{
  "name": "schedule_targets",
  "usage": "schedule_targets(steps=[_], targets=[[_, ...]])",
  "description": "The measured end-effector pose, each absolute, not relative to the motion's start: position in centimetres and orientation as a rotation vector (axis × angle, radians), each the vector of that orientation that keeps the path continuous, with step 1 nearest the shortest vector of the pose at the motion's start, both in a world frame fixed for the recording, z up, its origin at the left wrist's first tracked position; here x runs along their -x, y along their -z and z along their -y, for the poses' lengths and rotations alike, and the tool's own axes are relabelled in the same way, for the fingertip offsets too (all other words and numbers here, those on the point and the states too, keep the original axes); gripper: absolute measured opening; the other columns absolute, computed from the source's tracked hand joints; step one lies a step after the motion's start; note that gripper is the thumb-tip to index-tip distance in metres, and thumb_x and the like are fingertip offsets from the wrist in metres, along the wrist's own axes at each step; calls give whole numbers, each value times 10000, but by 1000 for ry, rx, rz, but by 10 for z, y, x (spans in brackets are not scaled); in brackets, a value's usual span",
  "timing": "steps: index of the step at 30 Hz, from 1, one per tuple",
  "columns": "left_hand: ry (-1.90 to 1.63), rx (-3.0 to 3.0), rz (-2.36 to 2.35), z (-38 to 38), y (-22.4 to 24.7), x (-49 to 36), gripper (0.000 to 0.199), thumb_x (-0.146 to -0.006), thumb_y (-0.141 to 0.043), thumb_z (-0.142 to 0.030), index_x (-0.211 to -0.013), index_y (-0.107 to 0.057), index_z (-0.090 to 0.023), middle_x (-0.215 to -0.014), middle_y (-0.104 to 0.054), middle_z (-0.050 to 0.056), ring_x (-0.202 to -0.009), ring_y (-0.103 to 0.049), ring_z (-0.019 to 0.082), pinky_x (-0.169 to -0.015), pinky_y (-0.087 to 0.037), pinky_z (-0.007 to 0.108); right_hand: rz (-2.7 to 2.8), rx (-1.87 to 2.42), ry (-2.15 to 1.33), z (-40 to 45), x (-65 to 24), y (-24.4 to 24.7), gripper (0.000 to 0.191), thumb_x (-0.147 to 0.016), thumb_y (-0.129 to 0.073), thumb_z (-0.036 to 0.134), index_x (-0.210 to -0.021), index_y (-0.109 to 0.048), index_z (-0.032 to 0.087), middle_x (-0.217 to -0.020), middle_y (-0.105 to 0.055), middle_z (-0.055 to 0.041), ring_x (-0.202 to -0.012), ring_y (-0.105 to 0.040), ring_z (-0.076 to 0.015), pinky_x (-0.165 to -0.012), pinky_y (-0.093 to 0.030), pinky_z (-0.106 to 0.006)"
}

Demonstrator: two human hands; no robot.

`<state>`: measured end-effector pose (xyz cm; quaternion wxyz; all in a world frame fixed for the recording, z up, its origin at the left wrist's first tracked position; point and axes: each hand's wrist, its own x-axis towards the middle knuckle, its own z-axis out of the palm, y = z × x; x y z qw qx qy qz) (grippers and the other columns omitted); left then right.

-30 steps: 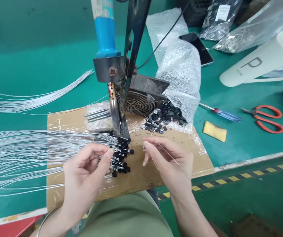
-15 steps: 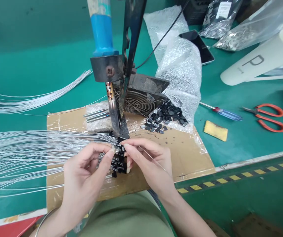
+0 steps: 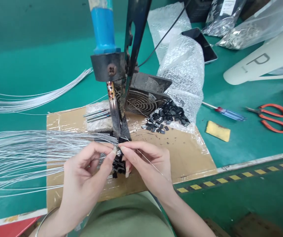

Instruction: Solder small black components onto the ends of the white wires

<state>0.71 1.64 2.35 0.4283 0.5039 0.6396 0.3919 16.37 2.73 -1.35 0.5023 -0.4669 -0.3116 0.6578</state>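
My left hand [image 3: 88, 176] is closed in a pinch, thumb against forefinger, at the end of a thin white wire just below the soldering iron tip. My right hand [image 3: 147, 161] pinches a small black connector against that end; the fingers partly hide it. A thin strand of solder wire [image 3: 143, 156] crosses the back of my right hand. Above both hands the blue-handled soldering iron [image 3: 104, 29] points down in a black clamp, its tip [image 3: 117, 131] close over my fingertips. Under my hands lie several black connectors [image 3: 119, 166] with white wires [image 3: 28, 151] running left.
A fan [image 3: 141, 98] stands behind the iron, beside a pile of black connector pieces [image 3: 168, 115] on bubble wrap [image 3: 183, 65]. Cardboard [image 3: 178, 154] covers the work area. To the right lie a yellow sponge [image 3: 218, 131], a screwdriver [image 3: 226, 112], scissors [image 3: 272, 117] and a white cup [image 3: 257, 62].
My right fingertips have moved slightly left, closing up to the left ones. Both hands keep their pinch. The view has shifted a little.
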Motion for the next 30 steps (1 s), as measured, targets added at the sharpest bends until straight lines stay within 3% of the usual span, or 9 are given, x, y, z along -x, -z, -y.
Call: schedule_targets(steps=[13, 19, 23, 25, 27, 30], targets=[[-987, -1230, -1564, -20, -24, -10, 109, -890, -765, -169, -810, -785, -241, -877, -822, 0, -742, -737, 124, -634, -556, 175, 807, 1139, -1581, -24, -164, 17, 121, -919, -835, 362, -935, -883, 252, -711, -725, 6, -480, -605, -101, -464, -553, -234], [-1010, -1225, -1579, -24, -23, -11, 113, -872, -758, -155, -788, -773, -229, -862, -814, -1, -737, -740, 122, -668, -579, 175, 1179, 1170, -1328, -16, -174, 18, 367, -1149, -435, 354, -1296, -766, 299, -801, -577, 8, -679, -557, -142, -666, -497, -303], [-954, -1262, -1642, -25, -23, -9, 103, -887, -749, -200, -786, -761, -219, -864, -809, 9, -700, -692, 129, -563, -492, 199, 1226, 1174, -1300, -10, -180, 19, 345, -1143, -418, 243, -1444, -567, 321, -810, -653, 39, -665, -547, -143, -679, -460, -306], [-916, -1272, -1660, -25, -22, -9, 105, -903, -734, -213, -800, -755, -219, -881, -805, 11, -707, -677, 133, -548, -457, 216, 1257, 1180, -1256, -10, -182, 18, 288, -1120, -448, 202, -1363, -559, 311, -789, -649, 53, -653, -540, -140, -650, -440, -297], [-904, -1270, -1663, -26, -22, -8, 100, -909, -726, -220, -811, -750, -221, -891, -800, 9, -704, -662, 132, -543, -436, 227, 1307, 1217, -1210, -11, -184, 16, 164, -1102, -475, 180, -1123, -601, 283, -763, -585, 56, -643, -514, -131, -625, -419, -289], [-919, -1264, -1665, -28, -22, -9, 92, -898, -730, -222, -807, -745, -224, -883, -791, 3, -677, -633, 124, -520, -405, 229, 1389, 1242, -1134, -15, -185, 14, 231, -1068, -540, 152, -854, -549, 240, -789, -542, 40, -703, -524, -127, -668, -445, -282]])
